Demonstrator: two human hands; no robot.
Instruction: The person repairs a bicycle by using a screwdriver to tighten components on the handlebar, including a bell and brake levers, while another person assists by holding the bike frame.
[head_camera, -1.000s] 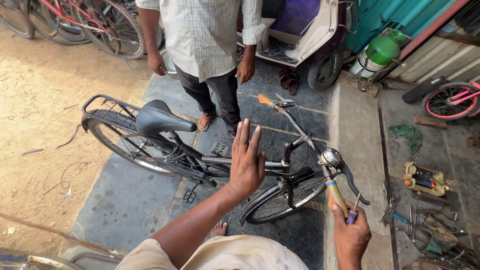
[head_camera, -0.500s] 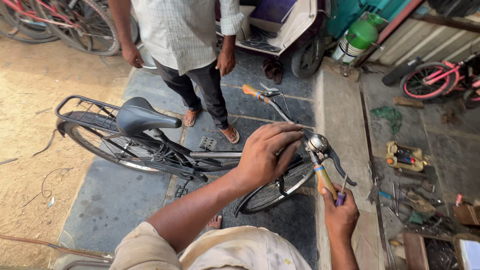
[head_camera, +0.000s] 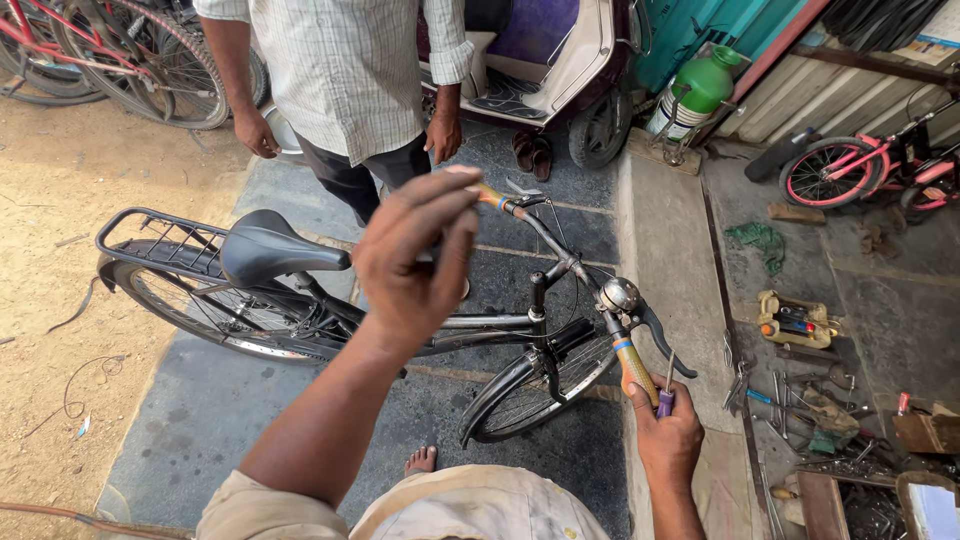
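Note:
A black bicycle (head_camera: 480, 325) stands crosswise in front of me, with a black saddle (head_camera: 270, 250) and a rear rack (head_camera: 150, 235). My right hand (head_camera: 668, 440) is closed on the end of the near handlebar grip (head_camera: 635, 365) and also holds a purple-handled screwdriver (head_camera: 665, 400) against it. A bell (head_camera: 620, 295) and a brake lever (head_camera: 665, 345) sit just above that grip. My left hand (head_camera: 415, 255) is raised in the air above the frame, fingers bunched together, touching nothing I can see.
Another person (head_camera: 350, 80) stands close behind the bicycle. Beyond are a parked scooter (head_camera: 550, 50), sandals (head_camera: 535, 150) and a green cylinder (head_camera: 700, 85). Tools (head_camera: 790, 395) and a yellow tool (head_camera: 795, 320) lie on the floor at right, near a pink child's bicycle (head_camera: 860, 170).
My left hand went from spread open, down onto the bicycle near the stem, then lifted up toward the camera with fingers closed. My right hand stayed on the grip.

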